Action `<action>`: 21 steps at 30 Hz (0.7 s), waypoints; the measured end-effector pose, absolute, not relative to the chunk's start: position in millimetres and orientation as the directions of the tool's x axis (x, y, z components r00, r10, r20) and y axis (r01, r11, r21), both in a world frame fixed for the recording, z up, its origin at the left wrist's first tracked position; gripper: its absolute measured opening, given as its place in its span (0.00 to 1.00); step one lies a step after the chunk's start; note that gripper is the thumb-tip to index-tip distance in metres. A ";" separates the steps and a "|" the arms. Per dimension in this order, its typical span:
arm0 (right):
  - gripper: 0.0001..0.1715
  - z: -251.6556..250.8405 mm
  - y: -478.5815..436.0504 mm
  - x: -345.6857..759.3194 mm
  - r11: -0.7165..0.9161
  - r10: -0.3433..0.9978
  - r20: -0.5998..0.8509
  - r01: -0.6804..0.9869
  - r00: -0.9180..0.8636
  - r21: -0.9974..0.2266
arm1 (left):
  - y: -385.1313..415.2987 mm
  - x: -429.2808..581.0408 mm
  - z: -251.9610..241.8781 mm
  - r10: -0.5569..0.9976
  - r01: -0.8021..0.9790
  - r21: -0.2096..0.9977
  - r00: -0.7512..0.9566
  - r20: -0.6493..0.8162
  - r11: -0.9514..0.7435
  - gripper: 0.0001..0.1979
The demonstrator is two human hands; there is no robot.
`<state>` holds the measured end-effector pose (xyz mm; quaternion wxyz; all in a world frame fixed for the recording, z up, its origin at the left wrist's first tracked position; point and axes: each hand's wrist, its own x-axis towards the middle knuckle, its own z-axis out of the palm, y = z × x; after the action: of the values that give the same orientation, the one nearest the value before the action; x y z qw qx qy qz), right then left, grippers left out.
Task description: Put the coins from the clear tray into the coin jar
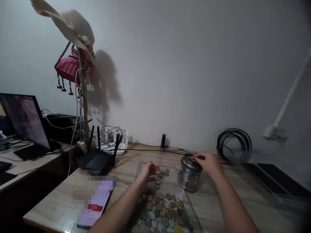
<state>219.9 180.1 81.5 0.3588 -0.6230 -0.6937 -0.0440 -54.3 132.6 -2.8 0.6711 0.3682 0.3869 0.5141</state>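
A clear jar with coins inside stands on the wooden table. My right hand rests over its top, fingers pinched together at the lid's slot; what they hold is too small to make out. In front of the jar a spread of several silver and brass coins lies on a clear plastic sheet. My left hand hovers above the far end of the coins, fingers loosely curled and apart, holding nothing I can see.
A phone lies at the table's left front. A black router with antennas, a white power strip, a monitor and a stand with hat and pink bag are left. Coiled black cable sits back right.
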 end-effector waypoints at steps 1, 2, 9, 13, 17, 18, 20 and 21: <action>0.12 82.0 183.3 220.6 0.210 0.860 0.509 0.905 0.009 -0.370 | 132.7 -54.4 -3.1 0.976 -0.396 0.897 0.163 -0.141 0.196 0.18; 0.12 83.4 185.4 219.6 0.192 0.878 0.479 0.915 0.001 -0.354 | 132.4 -54.4 -3.0 0.977 -0.382 0.904 0.161 -0.138 0.191 0.18; 0.15 94.9 165.2 183.7 0.118 0.854 0.520 0.971 0.007 -0.208 | 131.3 -54.5 1.2 0.999 -0.025 1.000 0.045 0.007 -0.006 0.18; 0.22 60.3 143.8 123.9 0.426 0.790 0.563 0.878 -0.243 -0.219 | 133.4 -53.7 -8.8 0.980 0.499 0.843 0.114 0.166 -0.201 0.23; 0.23 15.1 142.2 77.1 0.527 0.850 0.093 0.844 -0.519 -0.104 | 128.1 -53.4 -16.6 0.936 0.849 0.481 0.323 -0.141 -0.221 0.31; 0.23 7.4 141.6 73.2 0.537 0.843 0.017 0.839 -0.538 -0.087 | 124.9 -54.0 -16.0 0.925 0.892 0.402 0.313 -0.215 -0.208 0.33; 0.23 -3.3 135.8 73.5 0.563 0.820 -0.064 0.822 -0.569 -0.087 | 115.8 -56.0 -12.1 0.902 0.924 0.290 0.329 -0.280 -0.247 0.34; 0.23 -6.7 130.1 76.4 0.574 0.809 -0.082 0.813 -0.581 -0.095 | 109.7 -57.6 -9.4 0.878 0.918 0.252 0.374 -0.298 -0.306 0.32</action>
<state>76.4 130.1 -6.7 -0.0147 -0.4573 -0.8871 0.0613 -57.6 109.7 -9.4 0.1922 0.8064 0.5568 -0.0522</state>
